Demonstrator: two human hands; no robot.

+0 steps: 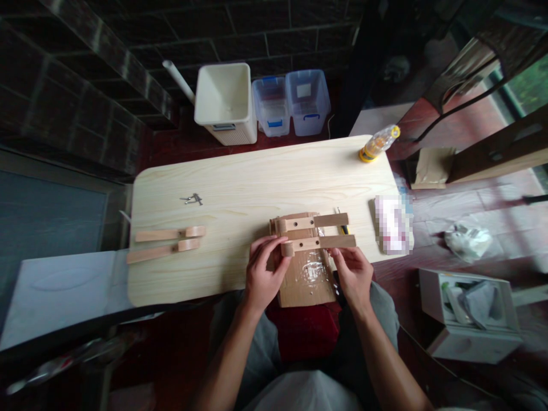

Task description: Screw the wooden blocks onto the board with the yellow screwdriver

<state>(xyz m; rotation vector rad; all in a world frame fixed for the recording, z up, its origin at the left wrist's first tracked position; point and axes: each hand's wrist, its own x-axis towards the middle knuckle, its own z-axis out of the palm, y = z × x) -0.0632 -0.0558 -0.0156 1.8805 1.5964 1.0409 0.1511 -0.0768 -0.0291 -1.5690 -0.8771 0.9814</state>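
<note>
Two jointed wooden pieces lie side by side across a cardboard box [306, 288] partly covered with clear tape. Each has a pale part with a curled left end and dark screw holes, joined to a browner flat strip. My left hand [265, 271] pinches the curled end of the near wooden piece [308, 245]. My right hand [353, 277] has its thumb and fingertips at that piece's right underside. The far wooden piece [299, 223] rests just beyond. Behind the strips, a yellow and black tool [343, 229] is partly hidden, probably a screwdriver.
On the table [240, 171] lie two similar wooden pieces [158, 234] at left and several screws [194, 198]. A yellow-based clear bottle [379, 144] stands at the back right corner. Plastic bins [269, 105] stand behind the table; a white box [471, 302] is on the floor at right.
</note>
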